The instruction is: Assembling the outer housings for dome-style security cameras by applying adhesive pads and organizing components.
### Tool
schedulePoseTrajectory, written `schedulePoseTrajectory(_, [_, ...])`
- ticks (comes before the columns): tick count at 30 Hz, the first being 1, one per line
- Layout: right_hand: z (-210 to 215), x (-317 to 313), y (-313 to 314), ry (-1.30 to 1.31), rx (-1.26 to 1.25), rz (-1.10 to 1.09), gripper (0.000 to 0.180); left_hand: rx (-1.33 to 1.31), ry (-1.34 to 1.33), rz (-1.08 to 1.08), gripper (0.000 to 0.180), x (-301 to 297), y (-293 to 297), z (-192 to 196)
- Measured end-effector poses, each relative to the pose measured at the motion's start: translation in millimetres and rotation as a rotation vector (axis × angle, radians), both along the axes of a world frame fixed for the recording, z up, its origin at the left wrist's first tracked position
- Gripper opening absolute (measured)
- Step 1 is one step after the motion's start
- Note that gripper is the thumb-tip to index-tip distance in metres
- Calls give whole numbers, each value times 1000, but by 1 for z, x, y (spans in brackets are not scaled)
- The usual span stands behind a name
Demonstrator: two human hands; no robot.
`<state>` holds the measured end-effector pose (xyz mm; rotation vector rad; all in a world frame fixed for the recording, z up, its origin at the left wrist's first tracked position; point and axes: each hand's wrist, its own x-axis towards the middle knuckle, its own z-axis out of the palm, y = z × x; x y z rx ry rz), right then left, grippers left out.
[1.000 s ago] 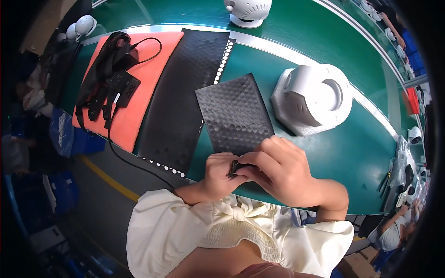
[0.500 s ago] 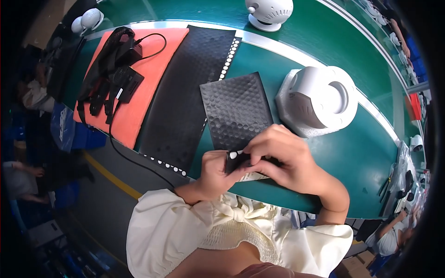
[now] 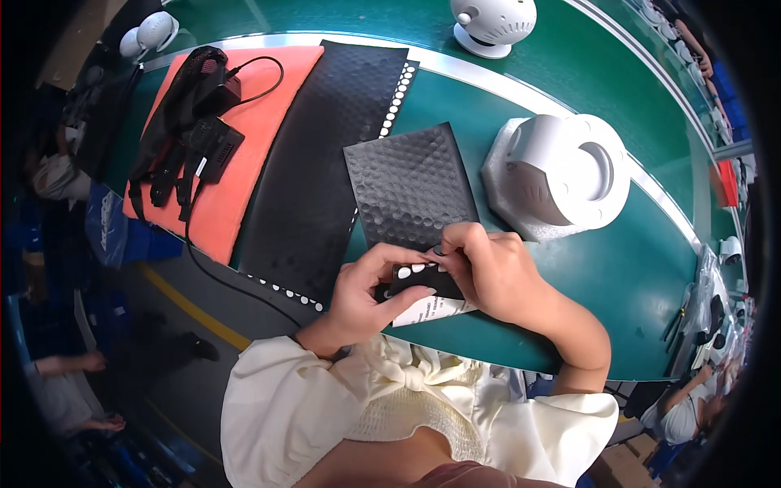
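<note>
Near the front table edge, both hands hold a small black sheet (image 3: 443,285) with white round dots along its edge and white printed paper (image 3: 427,311) beneath it. My left hand (image 3: 358,294) grips its left end between thumb and fingers. My right hand (image 3: 500,272) is closed, thumb and index finger pinching at the upper edge beside the dots; whether a dot is between the fingertips is hidden. Just beyond my hands lies a dark bubble-textured piece (image 3: 411,183). Left of it is a long black sheet (image 3: 313,179) with white dots along its edges.
An orange foam sheet (image 3: 236,195) at left carries black power adapters (image 3: 224,154) and cables; one hangs over the table edge. A white round housing (image 3: 541,183) stands on clear wrap at right. A white dome-shaped device (image 3: 496,20) sits on the green belt. People work at both sides.
My left fingers have loosened and spread around the black sheet, and its dots and the printed paper show more. My right hand has shifted slightly, still pinching. The view has tilted a little.
</note>
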<state>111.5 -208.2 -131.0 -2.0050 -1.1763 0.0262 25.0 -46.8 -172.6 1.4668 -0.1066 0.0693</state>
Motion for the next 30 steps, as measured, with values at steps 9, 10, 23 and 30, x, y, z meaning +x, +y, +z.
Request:
schedulePoseTrajectory(9, [8, 0, -1, 437, 179, -42, 16, 236, -10, 177, 13, -4, -4, 6])
schedulePoseTrajectory(10, [11, 2, -1, 438, 178, -42, 16, 257, -5, 167, 13, -4, -3, 7])
schedulePoseTrajectory(23, [16, -3, -5, -65, 107, 48, 31, 218, 27, 209, 14, 0, -12, 6])
schedulePoseTrajectory(30, [15, 1, -11, -117, 55, 243, 23, 324, -59, 176, 11, -8, -2, -4])
